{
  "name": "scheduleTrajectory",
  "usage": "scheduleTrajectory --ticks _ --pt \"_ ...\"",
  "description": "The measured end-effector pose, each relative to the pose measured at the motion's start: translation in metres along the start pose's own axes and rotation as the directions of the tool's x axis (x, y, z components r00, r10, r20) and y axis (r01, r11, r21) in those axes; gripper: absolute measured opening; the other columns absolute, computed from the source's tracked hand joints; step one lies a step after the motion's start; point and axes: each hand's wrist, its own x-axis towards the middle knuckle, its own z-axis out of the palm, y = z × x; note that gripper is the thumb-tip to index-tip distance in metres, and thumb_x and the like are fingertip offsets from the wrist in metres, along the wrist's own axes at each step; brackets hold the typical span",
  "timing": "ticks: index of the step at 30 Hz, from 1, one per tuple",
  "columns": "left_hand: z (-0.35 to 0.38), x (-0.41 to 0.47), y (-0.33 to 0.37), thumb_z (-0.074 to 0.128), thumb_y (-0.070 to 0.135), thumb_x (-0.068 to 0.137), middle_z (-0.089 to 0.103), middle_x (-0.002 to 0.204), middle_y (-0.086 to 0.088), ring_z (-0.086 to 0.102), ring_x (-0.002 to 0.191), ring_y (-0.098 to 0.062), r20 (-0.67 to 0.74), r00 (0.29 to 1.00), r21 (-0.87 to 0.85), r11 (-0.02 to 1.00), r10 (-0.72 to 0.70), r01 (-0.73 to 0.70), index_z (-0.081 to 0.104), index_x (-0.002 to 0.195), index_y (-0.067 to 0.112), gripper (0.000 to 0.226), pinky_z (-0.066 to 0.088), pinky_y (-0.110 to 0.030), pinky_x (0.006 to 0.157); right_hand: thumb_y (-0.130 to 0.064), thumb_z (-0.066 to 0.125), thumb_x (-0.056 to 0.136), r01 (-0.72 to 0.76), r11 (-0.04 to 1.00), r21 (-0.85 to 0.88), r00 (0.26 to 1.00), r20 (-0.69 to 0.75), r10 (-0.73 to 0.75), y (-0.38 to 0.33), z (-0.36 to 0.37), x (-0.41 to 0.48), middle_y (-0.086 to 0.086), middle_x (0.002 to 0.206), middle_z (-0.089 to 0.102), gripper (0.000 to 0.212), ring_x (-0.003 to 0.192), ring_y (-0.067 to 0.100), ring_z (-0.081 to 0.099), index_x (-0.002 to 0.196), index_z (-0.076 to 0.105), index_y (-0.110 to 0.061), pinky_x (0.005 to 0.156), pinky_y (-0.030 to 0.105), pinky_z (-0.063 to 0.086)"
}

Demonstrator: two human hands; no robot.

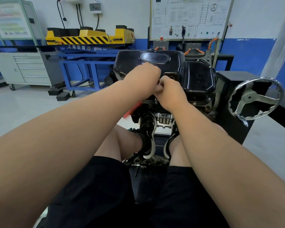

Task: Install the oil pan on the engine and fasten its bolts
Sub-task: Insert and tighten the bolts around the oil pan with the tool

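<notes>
Oil pan sits on the engine; bolt fastening seems underway. Right hand pinches a small metal piece; left hand's grip unclear. Next, seat it squarely.

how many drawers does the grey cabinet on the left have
4, stacked down the front of the grey cabinet: top drawer, second, third, bottom. None appears hidden.

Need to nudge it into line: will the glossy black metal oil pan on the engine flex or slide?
The glossy black metal oil pan likely stays stiff, given its deep pressed shape. Its shiny finish looks slippery. Sitting broad on the engine, tipping seems unlikely.
</notes>
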Motion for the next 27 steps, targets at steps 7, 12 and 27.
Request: scheduleTrajectory --ticks 7,12,27 --pt "0.004 0.001 -0.004 0.052 0.011 0.091 0.055 0.110 -0.008 0.058 0.094 -0.030 -0.083 0.985 0.066 0.987 0.153 -0.148 0.057 0.116 0.012 0.025 0.045 -0.038 0.080 -0.022 0.053 0.084 0.029 0.994 -0.107 1.000 -0.005 -0.030 -0.001 -0.006 0.004 0.005 0.069 0.064 0.025 0.072 0.027 0.058 0.060 0.051 -0.018 0.058 0.031 0.041" --pt "0.000 0.001 0.002 0.053 0.032 0.090 0.054 0.085 -0.007 0.055 0.080 -0.026 -0.041 0.999 -0.031 0.999 -0.022 0.021 0.055 0.087 0.011 0.021 0.040 -0.033 0.065 -0.023 0.056 0.080 -0.048 0.998 -0.038 0.997 -0.059 0.046 -0.003 0.000 0.001 -0.005 0.061 0.047 0.031 0.057 0.017 0.043 0.057 0.035 -0.026 0.046 0.026 0.026" --pt "0.011 -0.002 -0.003 0.058 0.041 0.086 0.044 0.065 0.002 0.048 0.061 -0.016 -0.053 0.996 -0.092 0.993 -0.074 0.068 0.047 0.070 0.015 0.032 0.031 -0.027 0.052 -0.025 0.062 0.082 0.035 0.999 0.025 0.999 0.037 -0.036 0.002 -0.001 0.000 -0.009 0.077 0.052 0.017 0.067 0.011 0.047 0.075 0.047 -0.027 0.054 0.025 0.031"
